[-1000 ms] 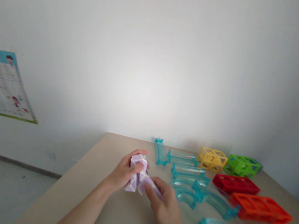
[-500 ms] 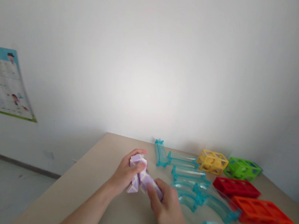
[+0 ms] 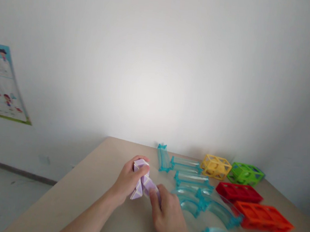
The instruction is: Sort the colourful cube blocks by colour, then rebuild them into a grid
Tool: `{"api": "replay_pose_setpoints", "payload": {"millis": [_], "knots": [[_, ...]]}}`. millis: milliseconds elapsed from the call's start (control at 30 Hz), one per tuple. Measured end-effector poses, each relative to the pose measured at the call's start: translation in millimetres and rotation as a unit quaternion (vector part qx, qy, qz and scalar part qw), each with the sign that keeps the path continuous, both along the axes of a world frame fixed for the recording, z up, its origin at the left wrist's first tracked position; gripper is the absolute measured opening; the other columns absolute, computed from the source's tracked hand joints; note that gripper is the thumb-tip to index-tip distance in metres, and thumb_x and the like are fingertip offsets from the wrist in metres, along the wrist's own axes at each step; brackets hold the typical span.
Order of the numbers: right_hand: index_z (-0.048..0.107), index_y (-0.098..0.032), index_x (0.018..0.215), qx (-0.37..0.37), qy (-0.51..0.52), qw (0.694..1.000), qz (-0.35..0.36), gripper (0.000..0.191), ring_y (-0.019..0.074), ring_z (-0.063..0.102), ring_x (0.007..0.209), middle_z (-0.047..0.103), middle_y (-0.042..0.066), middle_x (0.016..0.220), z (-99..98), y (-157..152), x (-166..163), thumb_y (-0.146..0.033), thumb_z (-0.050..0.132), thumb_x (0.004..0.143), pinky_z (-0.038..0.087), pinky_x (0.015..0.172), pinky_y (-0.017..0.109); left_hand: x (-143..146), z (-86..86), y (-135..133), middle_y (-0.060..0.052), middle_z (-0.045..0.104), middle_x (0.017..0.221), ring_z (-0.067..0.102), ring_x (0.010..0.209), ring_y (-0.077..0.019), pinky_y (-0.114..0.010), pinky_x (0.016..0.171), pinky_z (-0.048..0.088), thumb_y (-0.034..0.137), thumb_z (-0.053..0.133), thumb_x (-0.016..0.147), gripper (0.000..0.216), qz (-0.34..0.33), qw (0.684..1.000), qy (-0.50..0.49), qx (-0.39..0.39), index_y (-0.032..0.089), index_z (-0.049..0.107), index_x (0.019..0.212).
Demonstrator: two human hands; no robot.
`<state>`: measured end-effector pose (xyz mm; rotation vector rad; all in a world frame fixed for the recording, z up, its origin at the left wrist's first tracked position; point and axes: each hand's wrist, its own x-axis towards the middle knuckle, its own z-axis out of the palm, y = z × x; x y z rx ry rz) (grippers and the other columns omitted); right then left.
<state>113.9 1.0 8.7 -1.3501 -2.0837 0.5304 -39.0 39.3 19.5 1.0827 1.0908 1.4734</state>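
Observation:
A purple and white snake puzzle [image 3: 148,184], made of wedge-shaped segments, is held above the table between both hands. My left hand [image 3: 128,178] is closed around its folded upper end, with the thumb pressed on top. One short piece of the puzzle hangs down beside the left palm. The straighter end runs down to the right, where my right hand [image 3: 168,213] grips it between thumb and fingers. The right hand covers the tip of that end.
Clear teal track pieces [image 3: 192,178] lie on the table [image 3: 87,182] right of my hands. Beyond them are a yellow frame block [image 3: 216,167], a green one [image 3: 245,174], a dark red block [image 3: 238,193] and an orange block [image 3: 263,217]. A wall stands behind; a poster [image 3: 4,83] hangs left.
The right hand has come slightly closer to the left, and the puzzle's held end angles down a little more. The whole view has shifted slightly, so the surroundings sit further left.

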Motion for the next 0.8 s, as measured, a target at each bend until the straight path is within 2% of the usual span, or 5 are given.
{"api": "replay_pose_setpoints", "payload": {"millis": [167,333,600,700,800], "knots": [[0.058,-0.016,0.091,0.008,-0.143,0.989,-0.023,0.037,0.0263,0.067,0.07,0.071,0.015,0.077,-7.5,-3,-5,-0.032,0.026,0.1,0.031,0.055,0.032,12,-0.1,-2,0.005,0.055,0.06,0.052,0.052,-0.0106,-0.019,0.051,0.038,0.035,0.071,0.071,0.029,0.057,0.998,-0.028,-0.019,0.018,0.062,0.094],[0.06,-0.018,0.086,0.038,-0.164,0.985,-0.031,0.037,0.0243,0.068,0.067,0.07,0.013,0.074,1.7,-2,-3,-0.033,0.028,0.1,0.039,0.055,0.03,10,0.9,0,0.006,0.055,0.06,0.05,0.052,-0.0091,-0.019,0.051,0.037,0.036,0.073,0.068,0.03,0.085,0.994,-0.053,-0.04,0.017,0.065,0.09],[0.052,-0.021,0.134,0.117,0.052,0.991,0.031,0.041,0.0206,0.066,0.087,0.061,0.012,0.107,2.6,-4,-7,-0.023,0.033,0.097,0.051,0.079,0.03,10,-7.6,3,0.001,0.062,0.069,0.058,0.059,-0.0122,-0.021,0.053,0.041,0.038,0.071,0.07,0.037,0.072,0.989,-0.117,-0.058,0.016,0.062,0.098],[0.055,-0.025,0.133,0.084,0.127,0.987,0.041,0.04,0.02,0.063,0.093,0.059,0.01,0.109,2.4,-5,-6,-0.032,0.037,0.098,0.051,0.083,0.029,11,-4.4,2,0.001,0.064,0.07,0.061,0.057,-0.0135,-0.023,0.053,0.045,0.039,0.071,0.07,0.042,0.058,0.983,-0.163,-0.064,0.016,0.059,0.103],[0.058,-0.024,0.131,-0.023,0.22,0.975,0.027,0.047,0.0181,0.062,0.075,0.059,0.007,0.091,1.5,-7,-8,-0.05,0.039,0.096,0.053,0.064,0.027,7,2.8,1,0.001,0.066,0.073,0.067,0.059,-0.0178,-0.026,0.055,0.049,0.039,0.07,0.07,0.048,0.024,0.974,-0.221,-0.037,0.019,0.055,0.111]]}}
